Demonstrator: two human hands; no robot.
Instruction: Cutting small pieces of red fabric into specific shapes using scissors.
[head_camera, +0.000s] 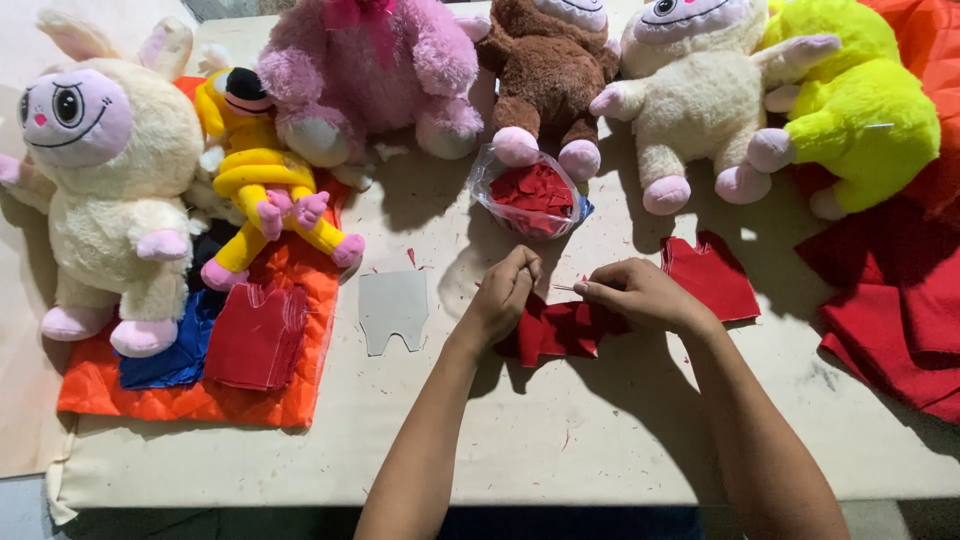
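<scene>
Left hand (503, 295) pinches red cloth (560, 328) at surface (560, 430) centre; right hand (640, 293), grip clenched on a needle (565, 288), rests on it. At 12 o'clock a clear bag (530, 192) holds red scraps (533, 190), plush toys (545, 70) behind; grey template (393, 308) at 9 o'clock

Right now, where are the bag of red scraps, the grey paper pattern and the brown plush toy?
bag of red scraps (532, 192), head view, red scraps inside.
grey paper pattern (393, 308), head view, its middle.
brown plush toy (548, 70), head view, its belly.
</scene>
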